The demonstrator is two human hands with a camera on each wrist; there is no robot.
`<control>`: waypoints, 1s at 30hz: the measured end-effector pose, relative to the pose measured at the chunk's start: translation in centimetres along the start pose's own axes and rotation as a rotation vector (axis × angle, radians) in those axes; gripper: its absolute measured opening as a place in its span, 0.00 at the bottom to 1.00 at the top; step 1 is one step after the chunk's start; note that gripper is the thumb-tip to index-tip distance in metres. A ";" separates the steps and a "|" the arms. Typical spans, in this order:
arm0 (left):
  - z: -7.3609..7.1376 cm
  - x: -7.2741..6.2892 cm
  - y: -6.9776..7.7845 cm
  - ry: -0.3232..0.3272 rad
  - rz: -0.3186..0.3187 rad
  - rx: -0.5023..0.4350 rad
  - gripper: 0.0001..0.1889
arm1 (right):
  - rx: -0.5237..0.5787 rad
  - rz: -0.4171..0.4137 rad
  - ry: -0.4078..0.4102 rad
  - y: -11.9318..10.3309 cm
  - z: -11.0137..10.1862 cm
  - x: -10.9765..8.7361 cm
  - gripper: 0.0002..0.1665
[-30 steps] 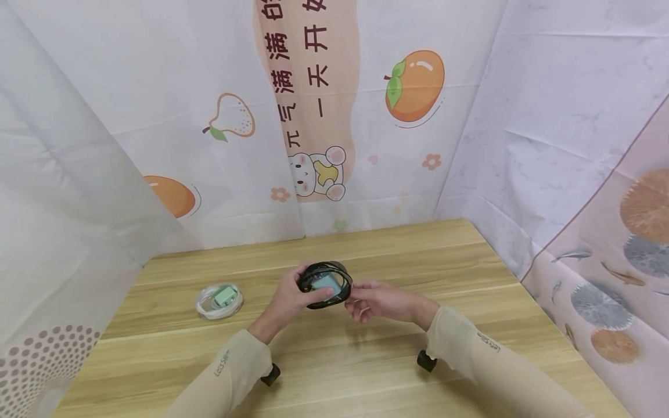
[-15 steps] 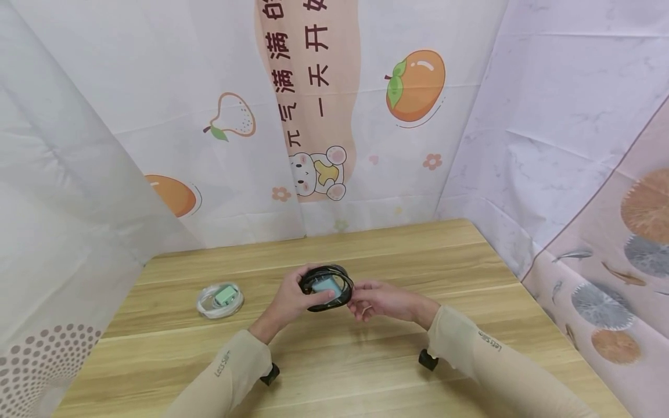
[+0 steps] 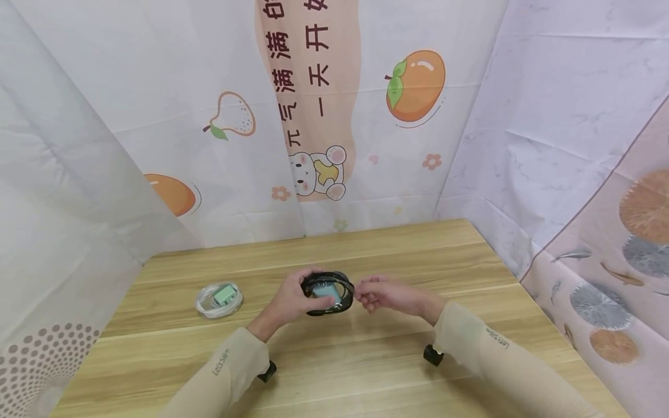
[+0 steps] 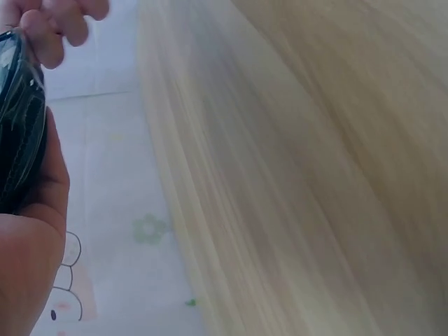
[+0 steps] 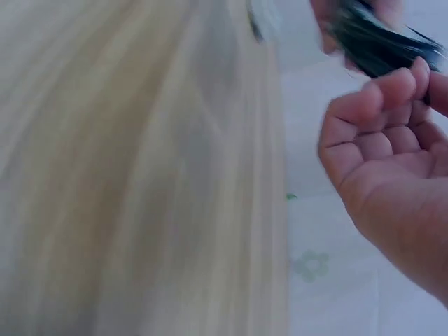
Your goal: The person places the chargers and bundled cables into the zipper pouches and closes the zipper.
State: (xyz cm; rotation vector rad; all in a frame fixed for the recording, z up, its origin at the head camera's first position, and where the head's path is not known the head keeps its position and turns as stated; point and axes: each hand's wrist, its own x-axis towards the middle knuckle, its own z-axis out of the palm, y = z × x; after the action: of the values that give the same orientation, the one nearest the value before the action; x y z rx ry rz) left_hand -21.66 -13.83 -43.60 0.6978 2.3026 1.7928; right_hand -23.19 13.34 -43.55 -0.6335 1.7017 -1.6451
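My left hand (image 3: 292, 299) grips a coiled black cable (image 3: 347, 299) from its left side, the thumb lying across a light blue block (image 3: 323, 292) inside the loop. Shiny clear plastic shows over the black coil (image 4: 21, 133) in the left wrist view. On the far side, my right hand (image 3: 384, 295) pinches the coil's right edge between thumb and index finger. Its other fingers curl toward the palm in the right wrist view, where the dark coil (image 5: 381, 52) is blurred. Both hands are held over the wooden table.
To the left lies a coiled white cable (image 3: 209, 313) with a mint-green charger plug (image 3: 225, 295) in its middle. The wooden table (image 3: 355, 371) ends at a printed cloth backdrop (image 3: 235, 174), with more cloth hanging on both sides.
The coiled black cable has sunk slightly and tilted flatter in my left hand. My right hand has shifted a little to the right, its fingers more curled. The white cable stays put.
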 end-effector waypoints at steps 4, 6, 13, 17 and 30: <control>-0.2 0.1 -0.2 -0.060 0.025 0.033 0.26 | -0.005 -0.012 0.023 -0.4 -0.5 -0.1 0.13; -0.1 0.1 -0.1 -0.072 0.030 0.043 0.26 | 0.002 -0.001 0.018 -0.5 -0.6 -0.1 0.13; 0.4 0.0 -0.1 0.005 -0.062 -0.173 0.30 | 0.113 -0.056 -0.005 -0.9 -0.5 0.1 0.17; 1.1 0.2 0.1 0.040 -0.058 -0.491 0.31 | 0.224 -0.170 0.024 -1.7 -0.2 0.3 0.19; 2.5 0.3 0.2 0.071 -0.140 -0.737 0.25 | 0.296 -0.204 0.070 -1.5 0.4 0.4 0.17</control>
State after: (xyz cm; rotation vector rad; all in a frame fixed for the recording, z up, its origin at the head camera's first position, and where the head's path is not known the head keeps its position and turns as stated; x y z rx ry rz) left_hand -20.96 -11.48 -44.04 0.3352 1.4712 2.3753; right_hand -23.30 12.68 -42.06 -0.6257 1.4372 -2.0355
